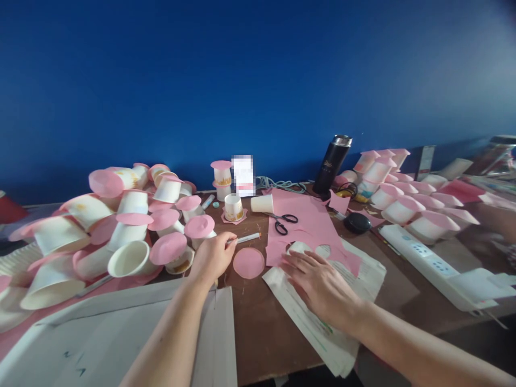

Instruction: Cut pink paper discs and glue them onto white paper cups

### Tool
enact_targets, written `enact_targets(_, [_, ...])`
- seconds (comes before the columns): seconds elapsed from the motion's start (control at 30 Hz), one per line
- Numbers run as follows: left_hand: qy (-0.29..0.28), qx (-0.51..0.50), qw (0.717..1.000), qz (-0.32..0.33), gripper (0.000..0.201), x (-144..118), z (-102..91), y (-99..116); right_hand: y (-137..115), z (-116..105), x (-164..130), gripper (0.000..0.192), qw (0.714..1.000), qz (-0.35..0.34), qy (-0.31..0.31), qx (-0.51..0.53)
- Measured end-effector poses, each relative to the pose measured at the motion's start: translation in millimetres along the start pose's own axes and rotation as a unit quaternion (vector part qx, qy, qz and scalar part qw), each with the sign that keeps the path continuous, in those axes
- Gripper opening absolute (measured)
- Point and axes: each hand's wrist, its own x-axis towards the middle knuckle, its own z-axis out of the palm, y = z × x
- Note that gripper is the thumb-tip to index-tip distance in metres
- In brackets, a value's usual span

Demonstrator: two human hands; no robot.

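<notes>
My left hand (213,257) is closed around a white pen-like stick (246,238) with an orange tip, which lies almost flat over the brown table. Just right of it rests a cut pink paper disc (249,263). My right hand (318,282) lies flat, fingers spread, on the lower edge of a pink paper sheet (308,226) with round holes cut out of it. That sheet lies partly over a printed white paper (342,328). Black scissors (285,221) rest on the pink sheet beyond my right hand.
Heaps of white paper cups with pink lids (129,226) fill the left side, and another heap (403,188) fills the right. A black flask (334,164), a dark round object (357,222), a white power strip (427,263) and a white board (121,338) are also here.
</notes>
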Motion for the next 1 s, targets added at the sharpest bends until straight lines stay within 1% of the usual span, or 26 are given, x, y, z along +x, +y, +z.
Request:
enact_targets(0.07, [0.004,-0.003,1.000,0.004,0.027,0.0,-0.1,0.4,-5.1,-2.5,-2.1,0.036,1.000,-0.006,-0.013,0.014])
enact_targets(0.2, [0.003,-0.003,1.000,0.007,0.027,-0.8,-1.0,2.6,-9.8,-4.8,-3.5,0.037,0.998,0.006,-0.045,0.045])
enact_targets(0.3, [-0.005,0.005,1.000,0.004,0.027,-1.7,-1.4,4.6,-8.6,-8.0,0.9,0.038,0.997,0.024,-0.040,0.058])
enact_targets(0.37, [-0.014,0.015,1.000,-0.001,0.027,-2.3,-1.4,5.6,-7.5,-9.5,5.6,0.040,0.998,0.031,-0.034,0.052])
enact_targets(0.5, [-0.026,0.020,0.999,0.000,0.027,-3.0,-1.4,6.5,-7.7,-6.3,11.1,0.044,0.998,0.019,-0.065,0.009])
enact_targets(0.63, [-0.027,0.015,1.000,-0.001,0.026,-3.1,-1.8,6.6,-7.7,-0.3,6.0,0.044,0.998,0.003,-0.061,-0.019])
enact_targets(0.8, [-0.023,0.010,1.000,0.004,0.026,-3.3,-1.3,6.8,-4.3,-0.3,-3.9,0.041,0.998,0.007,-0.055,0.002])
enact_targets(0.9, [-0.025,0.009,1.000,0.004,0.026,-3.1,-0.6,6.9,-4.8,-5.3,-4.1,0.040,0.998,0.022,-0.049,0.026])
enact_targets(1.0, [-0.029,0.013,1.000,0.002,0.027,-2.7,-0.8,7.3,-4.9,-15.5,1.2,0.034,0.995,0.060,-0.063,0.048])
